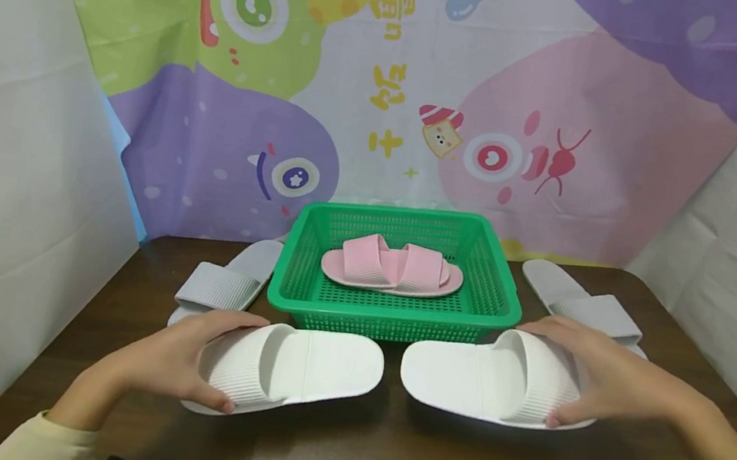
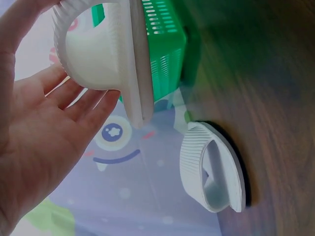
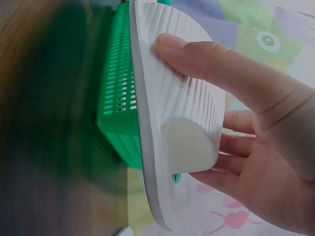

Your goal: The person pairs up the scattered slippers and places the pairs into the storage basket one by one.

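Observation:
My left hand (image 1: pixel 180 357) grips a white slide slipper (image 1: pixel 336 366) across its ribbed strap, thumb on the near side and fingers on the far side. A matching white slipper (image 1: pixel 447 376) is held the same way by my right hand (image 1: pixel 609 370). Both slippers hang above the table in front of the basket, toe and heel ends lying sideways, with their inner ends pointing at each other. In the right wrist view, the thumb (image 3: pixel 192 56) presses on the ribbed strap while the other fingers reach behind it.
A green mesh basket (image 1: pixel 392 317) stands at the back centre with a pair of pink slippers (image 1: pixel 374 266) inside. One grey slipper (image 1: pixel 221 284) lies left of it, another grey slipper (image 1: pixel 598 315) right. The dark wooden table (image 1: pixel 367 455) meets a cartoon-printed cloth (image 1: pixel 375 176) behind.

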### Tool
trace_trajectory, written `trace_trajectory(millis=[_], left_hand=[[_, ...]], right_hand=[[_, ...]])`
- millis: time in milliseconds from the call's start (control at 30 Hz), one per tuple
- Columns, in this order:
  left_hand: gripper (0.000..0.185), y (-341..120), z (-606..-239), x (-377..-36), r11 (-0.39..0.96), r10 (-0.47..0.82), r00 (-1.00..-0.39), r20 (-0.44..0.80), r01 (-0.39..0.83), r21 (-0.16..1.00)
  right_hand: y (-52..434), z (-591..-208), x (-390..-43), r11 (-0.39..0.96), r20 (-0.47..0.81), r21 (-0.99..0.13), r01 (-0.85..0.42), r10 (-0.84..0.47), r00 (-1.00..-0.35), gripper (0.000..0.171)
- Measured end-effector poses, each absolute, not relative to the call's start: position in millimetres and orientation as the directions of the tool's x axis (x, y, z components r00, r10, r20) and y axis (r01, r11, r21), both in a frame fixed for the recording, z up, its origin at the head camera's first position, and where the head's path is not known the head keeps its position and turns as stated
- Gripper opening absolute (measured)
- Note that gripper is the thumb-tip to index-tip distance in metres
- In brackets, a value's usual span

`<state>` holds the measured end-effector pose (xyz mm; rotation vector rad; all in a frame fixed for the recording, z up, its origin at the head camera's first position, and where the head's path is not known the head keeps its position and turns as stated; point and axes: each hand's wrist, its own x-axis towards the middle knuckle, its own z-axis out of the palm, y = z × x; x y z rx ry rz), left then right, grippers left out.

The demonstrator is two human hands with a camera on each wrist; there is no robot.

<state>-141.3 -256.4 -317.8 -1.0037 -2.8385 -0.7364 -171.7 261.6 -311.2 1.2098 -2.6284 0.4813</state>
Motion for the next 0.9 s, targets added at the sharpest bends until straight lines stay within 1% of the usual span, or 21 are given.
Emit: trace_trajectory(millis=[233, 400, 533, 900], left_hand=[[0.086, -257, -315, -144, 0.689, 0.57, -0.8, 0.184, 0.588, 0.422], [0.088, -257, -312, -147, 0.693, 0.575, -0.793, 0.2, 0.602, 0.396], [0.089, -258, -310, -148, 0.689, 0.58, -0.786, 0.216, 0.614, 0.384], [0.088, -256, -304, -150, 0.703, 0.564, -0.798, 0.212, 0.599, 0.385]], right_hand=[[260, -306, -175, 0.618, 0.31, -0.209, -0.758, -0.693, -0.651, 0.085], [258, -303, -177, 0.607, 0.306, -0.219, -0.764, -0.701, -0.645, 0.084], [257, -300, -178, 0.603, 0.312, -0.205, -0.771, -0.706, -0.636, 0.083], [255, -297, -181, 0.604, 0.305, -0.199, -0.772, -0.71, -0.635, 0.081]])
